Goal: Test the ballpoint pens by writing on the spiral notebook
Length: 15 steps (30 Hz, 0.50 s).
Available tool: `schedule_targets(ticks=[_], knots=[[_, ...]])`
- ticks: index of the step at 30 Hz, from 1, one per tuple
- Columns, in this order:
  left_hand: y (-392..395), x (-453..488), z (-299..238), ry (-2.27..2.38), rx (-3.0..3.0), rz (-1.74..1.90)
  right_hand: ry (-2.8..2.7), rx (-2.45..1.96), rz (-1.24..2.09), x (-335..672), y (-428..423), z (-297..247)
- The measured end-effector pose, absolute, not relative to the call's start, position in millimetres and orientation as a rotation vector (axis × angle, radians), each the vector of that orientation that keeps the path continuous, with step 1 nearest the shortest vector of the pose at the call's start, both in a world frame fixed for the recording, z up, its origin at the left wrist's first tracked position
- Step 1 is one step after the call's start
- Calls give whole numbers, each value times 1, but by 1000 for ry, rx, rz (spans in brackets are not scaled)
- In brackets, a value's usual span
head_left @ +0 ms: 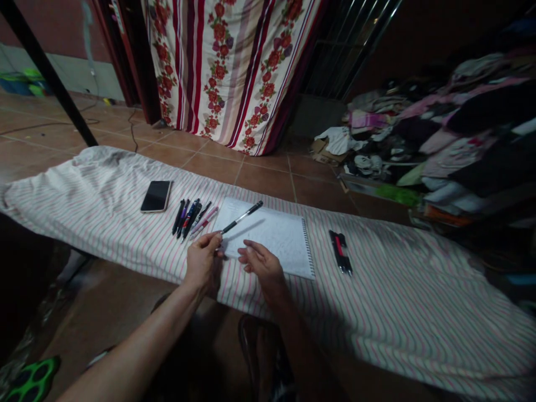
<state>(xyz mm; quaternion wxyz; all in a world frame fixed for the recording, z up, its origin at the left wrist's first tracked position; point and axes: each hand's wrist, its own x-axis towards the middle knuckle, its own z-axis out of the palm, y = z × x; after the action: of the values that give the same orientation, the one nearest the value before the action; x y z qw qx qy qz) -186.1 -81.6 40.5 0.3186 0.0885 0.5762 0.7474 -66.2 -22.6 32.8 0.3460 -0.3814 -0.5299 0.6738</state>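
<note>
My left hand (204, 261) is closed in a pinch on a black pen (243, 216), which sticks up and to the right over a white spiral notepad (276, 237). Beside it, my right hand (258, 261) rests on the pad's near left corner with its fingers loosely curled and nothing visible in them. Both hands sit at the near edge of a surface covered by a striped cloth (397, 301). Left of the pad, several pens (192, 218) lie side by side.
A dark phone (156, 196) lies left of the pens. Two or three pens (340, 252) lie right of the pad. A flowered curtain (234, 67) hangs behind, and a heap of clothes (452, 128) fills the right. A black pole (46, 70) slants at the left.
</note>
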Motion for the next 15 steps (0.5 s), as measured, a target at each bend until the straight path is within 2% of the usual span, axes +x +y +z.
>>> schedule_targets(ticks=[7,11,15], knots=[[-81,-133,37,1333,342,1781,-1344,-988,1628,-62,-23,34],[-76,-127,35,1431,539,1661,-1285,-957,1582,-53,-16,31],[-73,-132,36,1674,887,1705,-1326,-976,1485,-44,-1,26]])
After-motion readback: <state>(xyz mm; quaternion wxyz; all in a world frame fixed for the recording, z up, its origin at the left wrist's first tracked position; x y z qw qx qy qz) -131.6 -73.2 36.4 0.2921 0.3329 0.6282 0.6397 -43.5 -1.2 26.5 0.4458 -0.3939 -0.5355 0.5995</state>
